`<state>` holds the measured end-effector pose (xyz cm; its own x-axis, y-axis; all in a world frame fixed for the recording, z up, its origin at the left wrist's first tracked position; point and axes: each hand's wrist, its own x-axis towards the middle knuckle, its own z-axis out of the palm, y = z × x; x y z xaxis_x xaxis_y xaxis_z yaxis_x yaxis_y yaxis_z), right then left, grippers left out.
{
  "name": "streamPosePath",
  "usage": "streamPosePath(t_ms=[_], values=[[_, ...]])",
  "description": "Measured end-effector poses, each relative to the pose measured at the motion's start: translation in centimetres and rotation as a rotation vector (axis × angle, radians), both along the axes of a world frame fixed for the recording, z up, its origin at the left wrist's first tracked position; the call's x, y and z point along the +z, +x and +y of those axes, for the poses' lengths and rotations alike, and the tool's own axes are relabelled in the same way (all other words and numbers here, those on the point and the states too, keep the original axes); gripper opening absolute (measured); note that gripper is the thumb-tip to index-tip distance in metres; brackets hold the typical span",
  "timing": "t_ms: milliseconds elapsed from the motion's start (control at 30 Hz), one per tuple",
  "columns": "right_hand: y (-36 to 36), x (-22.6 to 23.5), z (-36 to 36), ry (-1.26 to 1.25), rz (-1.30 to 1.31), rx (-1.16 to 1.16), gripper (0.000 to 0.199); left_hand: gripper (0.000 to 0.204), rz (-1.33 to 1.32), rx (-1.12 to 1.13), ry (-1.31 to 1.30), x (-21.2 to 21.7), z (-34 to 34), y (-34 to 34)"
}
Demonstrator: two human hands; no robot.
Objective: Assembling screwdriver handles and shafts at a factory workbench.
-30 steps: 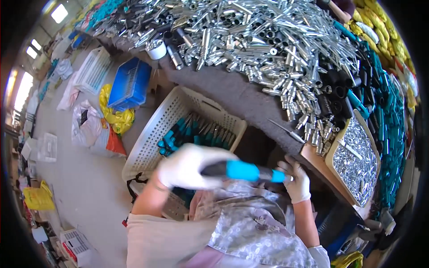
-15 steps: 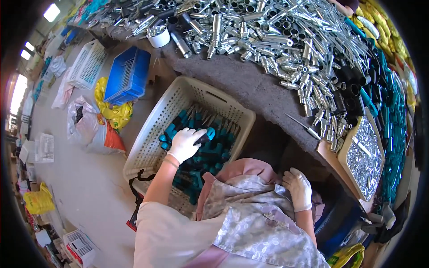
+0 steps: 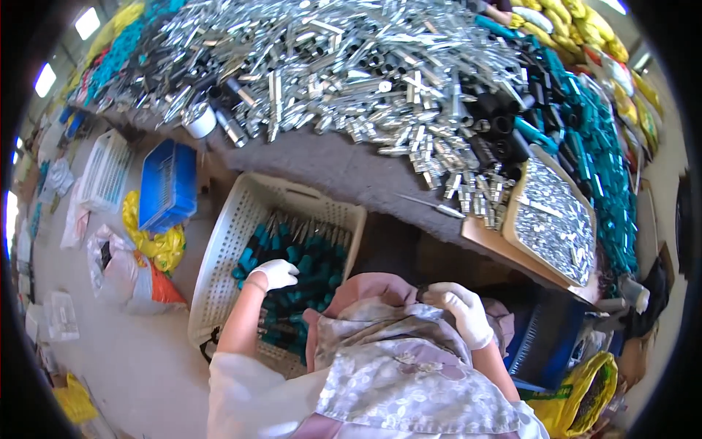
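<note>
Gloves cover both hands. The left hand (image 3: 274, 274) reaches down into a white plastic basket (image 3: 219, 272) at about eight o'clock in the view, fingers curled loosely over the heap of teal-handled tools (image 3: 307, 267) lying inside; whether it actually pinches one cannot be told. The basket stands on the floor just beside the desk edge, its tools piled toward the right half with thin metal shafts pointing toward twelve o'clock. The right hand (image 3: 462, 313) rests near the centre of the view at about five o'clock, fingers bent and pressed onto pink cloth (image 3: 373, 289) at the person's lap, holding nothing that can be seen. The desk (image 3: 344, 167) has a grey surface and carries a wide heap of silver metal tubes (image 3: 329, 66) toward twelve o'clock, black tubes (image 3: 504, 128) and teal handles (image 3: 599, 161) toward two o'clock. A flat tray of small metal parts (image 3: 556, 219) sits at three o'clock, tilted on the desk edge. A blue crate (image 3: 168, 183) and a yellow bag (image 3: 150, 238) lie on the floor at nine o'clock.
</note>
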<state>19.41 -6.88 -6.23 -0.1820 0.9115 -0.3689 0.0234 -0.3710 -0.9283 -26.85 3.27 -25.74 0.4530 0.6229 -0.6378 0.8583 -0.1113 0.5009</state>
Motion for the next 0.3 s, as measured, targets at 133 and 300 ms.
streamPosePath(t_ms=[133,300], values=[[-0.8,3.5,-0.5,0.104,-0.056,0.053,0.036,0.04,-0.39,0.103,0.799,23.3,-0.9,7.6],[-2.1,5.6,-1.7,0.197,-0.104,0.126,0.03,0.064,-0.623,-0.295,1.571,44.2,-7.3,5.6]])
